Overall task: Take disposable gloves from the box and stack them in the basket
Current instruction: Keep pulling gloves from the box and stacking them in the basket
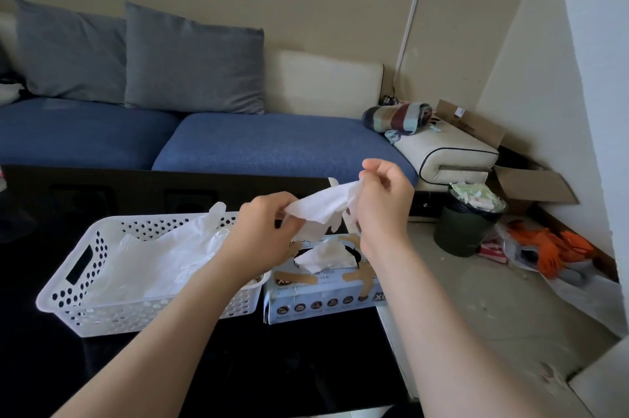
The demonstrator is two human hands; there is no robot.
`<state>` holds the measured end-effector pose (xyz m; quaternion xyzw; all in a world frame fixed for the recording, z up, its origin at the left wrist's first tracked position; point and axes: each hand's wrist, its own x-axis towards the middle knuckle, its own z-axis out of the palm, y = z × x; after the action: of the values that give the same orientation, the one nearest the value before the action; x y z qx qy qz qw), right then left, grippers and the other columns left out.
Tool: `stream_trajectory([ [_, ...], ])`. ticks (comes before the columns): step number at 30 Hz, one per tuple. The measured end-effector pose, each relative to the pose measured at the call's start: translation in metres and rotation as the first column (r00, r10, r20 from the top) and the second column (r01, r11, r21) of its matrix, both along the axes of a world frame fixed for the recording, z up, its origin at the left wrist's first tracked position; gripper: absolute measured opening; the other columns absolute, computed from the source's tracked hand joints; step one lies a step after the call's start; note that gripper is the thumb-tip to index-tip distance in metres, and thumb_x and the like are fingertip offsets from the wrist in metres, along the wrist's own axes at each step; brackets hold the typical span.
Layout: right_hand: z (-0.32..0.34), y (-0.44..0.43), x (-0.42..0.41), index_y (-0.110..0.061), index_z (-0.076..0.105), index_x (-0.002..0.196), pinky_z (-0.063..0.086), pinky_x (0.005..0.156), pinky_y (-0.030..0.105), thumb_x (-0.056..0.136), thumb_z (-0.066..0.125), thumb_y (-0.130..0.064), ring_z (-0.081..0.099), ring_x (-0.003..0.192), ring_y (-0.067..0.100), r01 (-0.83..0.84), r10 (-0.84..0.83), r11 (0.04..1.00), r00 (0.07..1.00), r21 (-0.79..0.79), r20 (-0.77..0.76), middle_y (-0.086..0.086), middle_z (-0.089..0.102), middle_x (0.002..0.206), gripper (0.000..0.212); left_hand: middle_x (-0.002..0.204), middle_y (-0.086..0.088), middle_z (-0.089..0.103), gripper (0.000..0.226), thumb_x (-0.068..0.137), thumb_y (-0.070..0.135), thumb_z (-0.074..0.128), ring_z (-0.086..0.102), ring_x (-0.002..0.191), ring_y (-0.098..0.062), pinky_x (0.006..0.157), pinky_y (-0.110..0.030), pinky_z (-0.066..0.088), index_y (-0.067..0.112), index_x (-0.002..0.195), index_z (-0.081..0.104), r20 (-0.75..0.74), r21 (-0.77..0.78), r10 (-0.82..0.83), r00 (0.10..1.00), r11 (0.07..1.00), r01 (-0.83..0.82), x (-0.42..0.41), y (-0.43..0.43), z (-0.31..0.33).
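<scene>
A disposable glove (323, 206) is hanging stretched above the glove box (323, 295); the left hand (262, 230) and right hand (381, 203) are pinching its ends. Flattening it fully before laying it leftward onto the gloves piling in the white basket (78, 295) is looking wise.

The dark, glossy bench (306, 366) carries two things side by side and touching. The white perforated basket (68, 298) sits below and left of the two-handed grip, and the taped glove box (323, 301) sits directly beneath that grip, at the bench's right edge.
</scene>
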<state>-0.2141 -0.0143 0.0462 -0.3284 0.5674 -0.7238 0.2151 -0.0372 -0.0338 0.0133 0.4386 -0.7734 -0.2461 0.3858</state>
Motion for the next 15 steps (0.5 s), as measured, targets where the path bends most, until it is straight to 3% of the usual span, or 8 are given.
stream_trajectory([
  [3, -0.001, 0.002, -0.001, -0.021, 0.073, 0.099, 0.050, 0.069, 0.035, 0.098, 0.047, 0.001, 0.063, 0.081, 0.017, 0.003, -0.001, 0.994, 1.000, 0.108, -0.018, 0.000, 0.071, 0.102, 0.034, 0.097, 0.018, 0.074, 0.016, 0.101, 0.019, 0.064, 0.069, 0.090, -0.002, 0.080, -0.030, 0.061, 0.032, 0.104, 0.073, -0.133, 0.054, 0.067, 0.989, 0.997, -0.060, 0.004, -0.004, 0.001],
  [6, 0.000, 0.006, -0.002, -0.018, 0.075, 0.093, 0.045, 0.071, 0.025, 0.096, 0.043, 0.005, 0.061, 0.084, 0.011, 0.018, -0.001, 0.980, 0.997, 0.198, -0.082, -0.004, 0.068, 0.098, 0.039, 0.095, 0.013, 0.075, 0.021, 0.102, 0.015, 0.062, 0.072, 0.087, -0.009, 0.083, -0.039, 0.063, 0.033, 0.103, 0.072, -0.234, 0.146, 0.116, 0.965, 0.986, -0.083, 0.005, -0.005, 0.001],
  [8, 0.000, 0.006, -0.001, -0.016, 0.077, 0.093, 0.045, 0.076, 0.028, 0.099, 0.052, -0.003, 0.061, 0.089, 0.012, -0.015, 0.045, 0.960, 0.994, 0.279, -0.101, -0.006, 0.068, 0.094, 0.029, 0.091, 0.006, 0.077, 0.013, 0.102, 0.018, 0.063, 0.074, 0.087, -0.015, 0.084, -0.044, 0.064, 0.027, 0.102, 0.073, -0.336, 0.199, 0.114, 0.935, 0.979, -0.048, 0.005, -0.004, 0.005],
  [10, 0.002, 0.010, 0.002, -0.010, 0.077, 0.092, 0.043, 0.075, 0.034, 0.099, 0.059, -0.022, 0.061, 0.085, 0.019, -0.092, 0.161, 0.909, 0.977, 0.406, -0.140, -0.002, 0.068, 0.089, 0.022, 0.090, -0.001, 0.078, 0.010, 0.102, 0.017, 0.065, 0.076, 0.088, -0.020, 0.085, -0.044, 0.065, 0.019, 0.101, 0.074, -0.420, 0.231, 0.084, 0.903, 0.973, 0.017, 0.005, 0.000, 0.009],
  [12, 0.003, 0.015, 0.005, 0.001, 0.073, 0.097, 0.044, 0.072, 0.036, 0.095, 0.062, -0.039, 0.063, 0.088, 0.030, -0.177, 0.323, 0.848, 0.920, 0.500, -0.222, 0.013, 0.069, 0.091, 0.040, 0.089, -0.007, 0.079, 0.009, 0.101, 0.015, 0.066, 0.077, 0.088, -0.025, 0.085, -0.043, 0.065, 0.012, 0.101, 0.075, -0.477, 0.247, 0.049, 0.877, 0.966, 0.081, 0.006, 0.003, 0.013],
  [13, 0.003, 0.015, 0.006, 0.001, 0.073, 0.107, 0.045, 0.075, 0.033, 0.095, 0.063, -0.045, 0.064, 0.097, 0.031, -0.234, 0.403, 0.824, 0.881, 0.515, -0.245, 0.018, 0.070, 0.103, 0.049, 0.089, -0.009, 0.078, 0.010, 0.101, 0.015, 0.066, 0.077, 0.087, -0.027, 0.083, -0.042, 0.065, 0.010, 0.101, 0.075, -0.497, 0.253, 0.043, 0.867, 0.962, 0.098, 0.006, 0.004, 0.014],
  [15, 0.006, 0.018, 0.010, -0.016, 0.077, 0.120, 0.047, 0.089, 0.029, 0.095, 0.061, -0.057, 0.062, 0.109, 0.014, -0.399, 0.579, 0.741, 0.787, 0.540, -0.214, 0.003, 0.072, 0.116, 0.050, 0.088, -0.010, 0.078, 0.011, 0.101, 0.016, 0.067, 0.077, 0.084, -0.025, 0.077, -0.038, 0.064, 0.008, 0.102, 0.075, -0.527, 0.263, 0.050, 0.848, 0.959, 0.106, 0.007, 0.004, 0.014],
])
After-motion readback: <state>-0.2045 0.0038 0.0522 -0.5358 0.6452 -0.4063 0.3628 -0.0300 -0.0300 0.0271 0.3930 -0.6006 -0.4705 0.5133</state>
